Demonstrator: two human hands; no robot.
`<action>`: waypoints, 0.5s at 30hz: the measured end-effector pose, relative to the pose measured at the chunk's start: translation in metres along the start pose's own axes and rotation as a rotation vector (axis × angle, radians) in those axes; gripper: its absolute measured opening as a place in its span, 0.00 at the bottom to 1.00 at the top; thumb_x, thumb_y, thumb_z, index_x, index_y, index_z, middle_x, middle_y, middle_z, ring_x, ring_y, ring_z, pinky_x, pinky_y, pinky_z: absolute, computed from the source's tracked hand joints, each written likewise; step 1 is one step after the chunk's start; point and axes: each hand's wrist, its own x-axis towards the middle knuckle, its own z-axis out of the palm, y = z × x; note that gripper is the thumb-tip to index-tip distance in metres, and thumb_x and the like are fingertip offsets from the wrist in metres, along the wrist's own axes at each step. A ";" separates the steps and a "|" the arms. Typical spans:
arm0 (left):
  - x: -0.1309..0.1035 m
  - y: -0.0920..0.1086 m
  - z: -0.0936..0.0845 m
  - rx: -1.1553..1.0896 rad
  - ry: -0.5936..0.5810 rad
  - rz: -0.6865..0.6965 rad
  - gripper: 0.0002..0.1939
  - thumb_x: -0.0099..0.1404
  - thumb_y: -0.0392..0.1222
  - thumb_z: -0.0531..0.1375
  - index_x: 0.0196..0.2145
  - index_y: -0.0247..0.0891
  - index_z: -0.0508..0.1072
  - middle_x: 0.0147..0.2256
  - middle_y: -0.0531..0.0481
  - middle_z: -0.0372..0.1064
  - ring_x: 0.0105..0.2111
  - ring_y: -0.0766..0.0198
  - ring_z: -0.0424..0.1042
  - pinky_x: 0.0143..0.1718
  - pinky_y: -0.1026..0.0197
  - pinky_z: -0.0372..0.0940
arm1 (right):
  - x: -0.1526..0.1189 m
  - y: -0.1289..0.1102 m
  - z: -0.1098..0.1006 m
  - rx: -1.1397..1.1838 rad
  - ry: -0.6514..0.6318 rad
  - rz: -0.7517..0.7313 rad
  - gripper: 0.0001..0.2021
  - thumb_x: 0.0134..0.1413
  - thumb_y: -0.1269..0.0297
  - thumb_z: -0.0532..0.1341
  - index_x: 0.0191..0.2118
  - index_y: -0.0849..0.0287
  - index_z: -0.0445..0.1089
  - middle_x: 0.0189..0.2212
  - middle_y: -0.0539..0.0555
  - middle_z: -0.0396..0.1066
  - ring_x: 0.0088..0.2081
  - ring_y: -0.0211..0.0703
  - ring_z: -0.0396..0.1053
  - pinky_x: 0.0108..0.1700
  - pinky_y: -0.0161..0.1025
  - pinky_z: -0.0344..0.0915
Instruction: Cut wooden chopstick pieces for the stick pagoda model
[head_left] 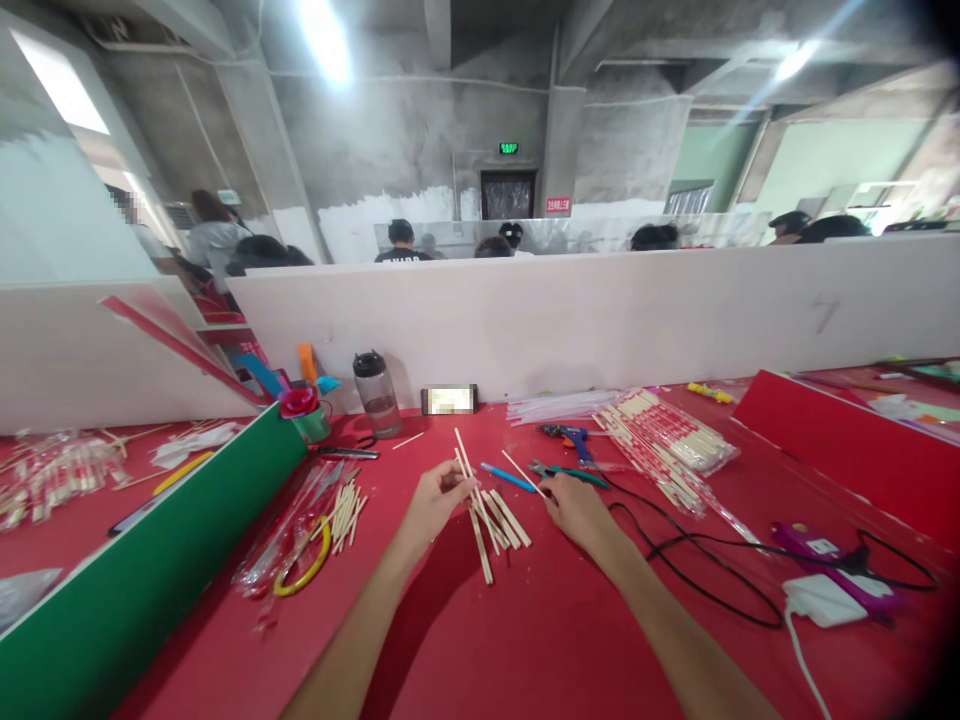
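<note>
Two wooden sticks (463, 452) run through the left fingers' (457, 492) pinch, a third stick (523, 473) juts from pinching right fingers (555, 488), stick pile (511, 518) between on tabletop (555, 640).

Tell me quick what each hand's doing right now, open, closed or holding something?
Left hand: closed, holding pale wooden sticks.
Right hand: closed, holding one thin stick.
</note>
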 end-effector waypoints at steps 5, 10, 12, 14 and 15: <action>0.000 0.000 0.000 0.000 -0.012 0.004 0.13 0.54 0.46 0.66 0.33 0.35 0.73 0.28 0.51 0.71 0.28 0.67 0.70 0.32 0.64 0.67 | 0.000 0.001 0.003 -0.017 0.020 -0.012 0.14 0.60 0.71 0.55 0.48 0.54 0.73 0.43 0.57 0.73 0.43 0.45 0.73 0.43 0.36 0.62; -0.001 -0.001 0.000 0.004 -0.007 0.003 0.13 0.55 0.47 0.66 0.33 0.35 0.73 0.28 0.52 0.70 0.28 0.67 0.70 0.33 0.64 0.67 | -0.001 -0.006 -0.003 0.127 0.107 -0.061 0.11 0.60 0.68 0.55 0.41 0.57 0.75 0.41 0.58 0.73 0.41 0.45 0.73 0.42 0.36 0.62; 0.000 -0.004 0.001 0.000 -0.015 0.000 0.14 0.55 0.47 0.66 0.34 0.35 0.73 0.27 0.52 0.70 0.28 0.67 0.70 0.33 0.64 0.68 | -0.003 -0.015 -0.005 0.336 0.135 -0.157 0.11 0.60 0.64 0.56 0.41 0.57 0.75 0.39 0.56 0.75 0.39 0.43 0.72 0.42 0.35 0.63; 0.001 -0.006 0.002 -0.001 -0.026 0.009 0.14 0.55 0.48 0.66 0.35 0.35 0.73 0.27 0.51 0.71 0.28 0.66 0.70 0.33 0.63 0.67 | -0.007 -0.029 -0.005 0.582 0.069 -0.253 0.12 0.60 0.61 0.56 0.41 0.58 0.75 0.36 0.55 0.76 0.36 0.42 0.72 0.39 0.35 0.64; 0.001 -0.007 0.003 0.003 -0.033 0.018 0.14 0.55 0.48 0.66 0.34 0.34 0.72 0.27 0.51 0.71 0.28 0.66 0.71 0.34 0.63 0.67 | -0.009 -0.036 -0.003 0.683 0.010 -0.290 0.12 0.60 0.59 0.57 0.41 0.59 0.75 0.35 0.54 0.76 0.35 0.42 0.72 0.38 0.35 0.64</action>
